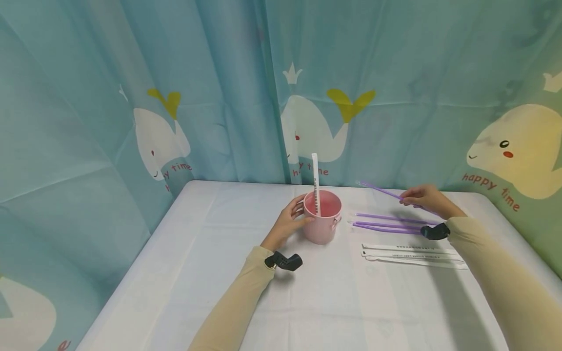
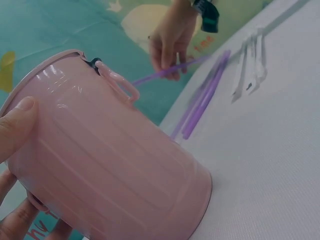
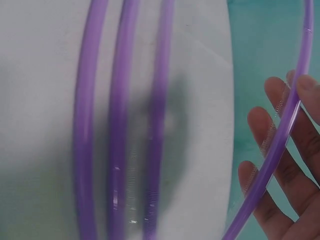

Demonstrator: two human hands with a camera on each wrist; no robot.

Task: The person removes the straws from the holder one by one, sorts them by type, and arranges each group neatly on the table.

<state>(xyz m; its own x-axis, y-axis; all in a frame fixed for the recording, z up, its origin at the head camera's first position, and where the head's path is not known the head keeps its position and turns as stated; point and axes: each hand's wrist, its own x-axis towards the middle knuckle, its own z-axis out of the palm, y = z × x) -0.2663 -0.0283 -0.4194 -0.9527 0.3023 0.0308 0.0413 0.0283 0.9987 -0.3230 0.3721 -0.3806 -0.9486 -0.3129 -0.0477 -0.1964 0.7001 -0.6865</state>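
Observation:
My left hand [image 1: 287, 222] holds the left side of a small pink bucket [image 1: 321, 230], thumb at the front and fingers curved round behind. The bucket stands upright, with a small handle on its right side. A white paper-wrapped straw [image 1: 316, 185] stands upright inside it. Over the back right of the table, my right hand [image 1: 428, 199] pinches a purple straw [image 1: 381, 190] in a clear wrapper between thumb and fingers. In the right wrist view, this held straw [image 3: 274, 155] crosses the fingers. Three purple straws [image 1: 388, 225] lie on the table beneath that hand.
Several white paper-wrapped straws [image 1: 408, 255] lie in front of the purple ones, partly behind the right sleeve. A white cloth covers the table [image 1: 228, 282]. A blue-green curtain [image 1: 237, 97] with whale prints hangs behind and to the sides.

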